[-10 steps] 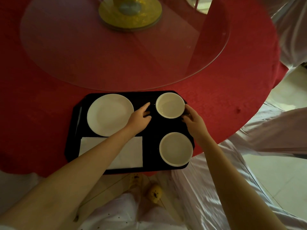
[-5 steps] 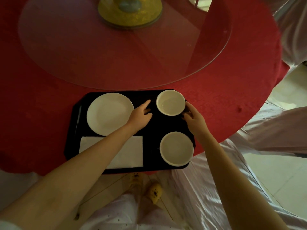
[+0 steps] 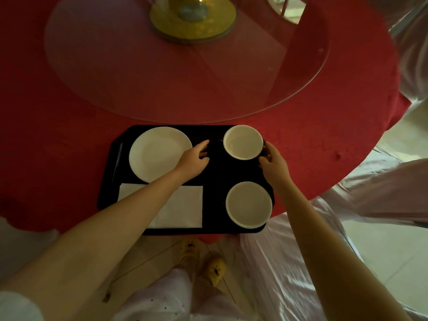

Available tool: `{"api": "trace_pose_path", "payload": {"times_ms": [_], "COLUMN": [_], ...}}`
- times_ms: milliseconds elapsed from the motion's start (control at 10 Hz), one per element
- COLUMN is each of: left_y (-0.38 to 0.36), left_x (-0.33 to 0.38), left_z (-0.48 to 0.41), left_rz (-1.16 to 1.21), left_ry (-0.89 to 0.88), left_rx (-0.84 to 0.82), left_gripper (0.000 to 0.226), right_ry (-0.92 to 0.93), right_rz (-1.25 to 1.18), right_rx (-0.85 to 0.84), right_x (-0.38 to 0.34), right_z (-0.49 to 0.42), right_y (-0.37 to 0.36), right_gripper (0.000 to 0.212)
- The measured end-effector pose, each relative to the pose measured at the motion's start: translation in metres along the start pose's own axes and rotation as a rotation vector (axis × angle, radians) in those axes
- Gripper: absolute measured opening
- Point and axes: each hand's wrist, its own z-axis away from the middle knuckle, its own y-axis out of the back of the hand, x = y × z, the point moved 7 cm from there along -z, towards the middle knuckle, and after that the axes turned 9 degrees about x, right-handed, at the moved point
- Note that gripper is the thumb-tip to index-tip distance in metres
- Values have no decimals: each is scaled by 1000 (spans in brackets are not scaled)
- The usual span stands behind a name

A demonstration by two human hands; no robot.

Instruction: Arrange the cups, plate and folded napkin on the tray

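- Four white pieces sit on the black tray (image 3: 217,172) in the head view, and the tray lies at the near edge of the round desk (image 3: 69,140) with its red cloth.
- Plate (image 3: 155,151) at the tray's far-left corner, flat and bare.
- Folded napkin (image 3: 185,209) lies just in front of the plate, along the near-left edge; the left forearm crosses over part of it.
- Far cup (image 3: 243,142) stands upright in the far-right corner, its rim close to the tray's far edge.
- Near cup (image 3: 249,204) stands upright in the near-right corner, apart from the far cup, with bare black tray between them.
- Left hand (image 3: 193,158) hovers over the middle of the tray, between plate and far cup, fingers loosely spread and gripping nothing; the fingertips point toward the cup but stay short of it.
- Right hand (image 3: 274,162) is at the right side of the far cup, fingers curled against its outer wall; whether it truly grips or only touches, I cannot tell from this angle.
- Beyond the tray, a glass turntable (image 3: 185,66) covers the desk's centre, with a yellow stand (image 3: 193,19) on it.
- Below the desk edge, yellow slippers (image 3: 215,269) show on the floor.
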Motion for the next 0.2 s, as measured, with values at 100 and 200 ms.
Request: {"api": "trace_pose_path", "payload": {"times_ms": [100, 200], "left_y": [5, 21], "left_x": [3, 12], "left_z": [1, 4], "left_rz": [-22, -27], "left_ry": [-6, 7], "left_rx": [16, 64], "left_gripper": [56, 53], "right_ry": [-31, -50], "right_rz": [21, 109], "right_rx": [66, 123], "right_x": [-5, -19], "right_z": [0, 4], "right_y": [5, 17], "right_gripper": [50, 50]}}
